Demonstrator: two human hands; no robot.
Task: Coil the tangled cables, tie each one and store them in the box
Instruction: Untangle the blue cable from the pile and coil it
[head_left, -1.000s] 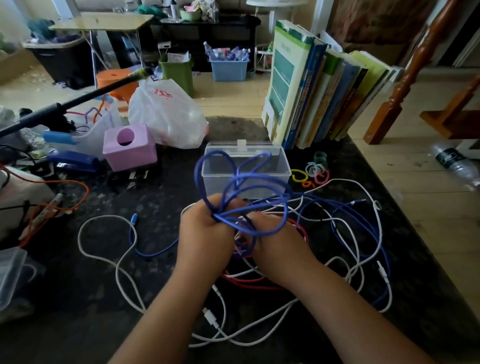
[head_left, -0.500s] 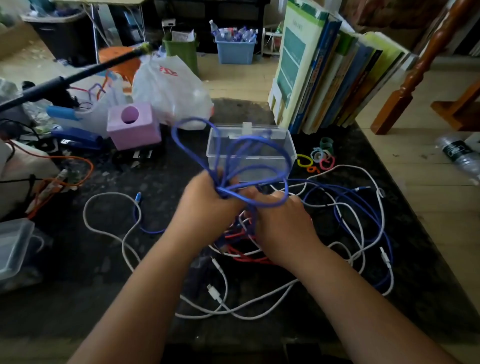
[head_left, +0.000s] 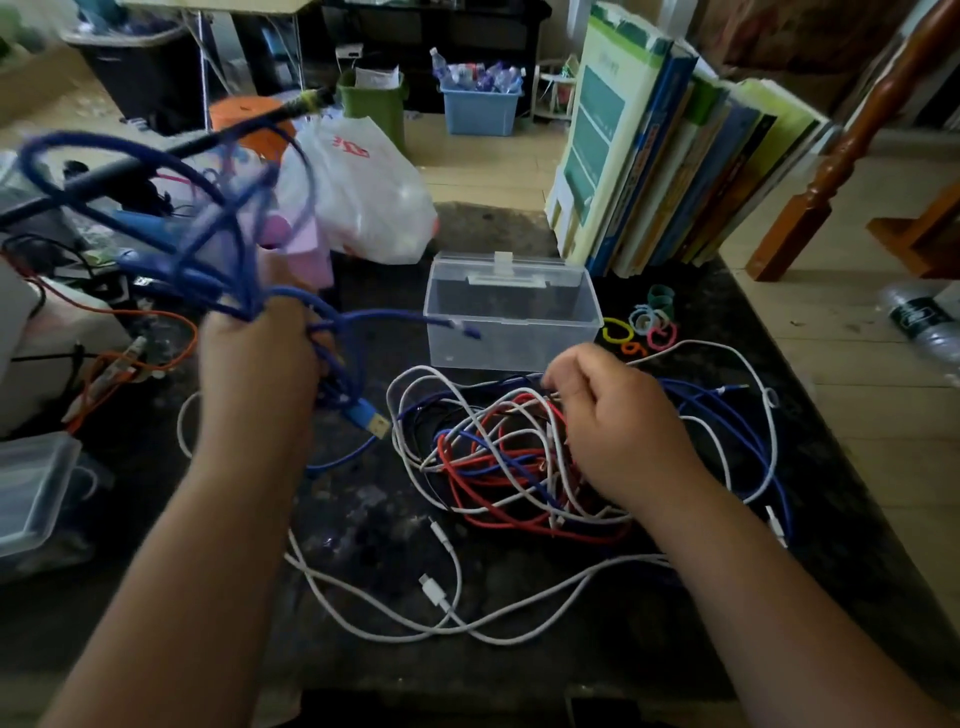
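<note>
Gripping the blue cable (head_left: 218, 249) up at the table's left, the left hand (head_left: 260, 364) trails its plug rightward toward the tangle (head_left: 498, 457), where the nearer right hand (head_left: 613, 415) rests, fingers curled, before the box (head_left: 509, 317).

Dark speckled stone tabletop (head_left: 363, 525) carries clear lidless plastic box (head_left: 511, 325), tangled red, white, blue cables (head_left: 509, 457), coloured ring ties (head_left: 647, 327), leaning row of books (head_left: 675, 156), white plastic bag (head_left: 363, 192).
</note>
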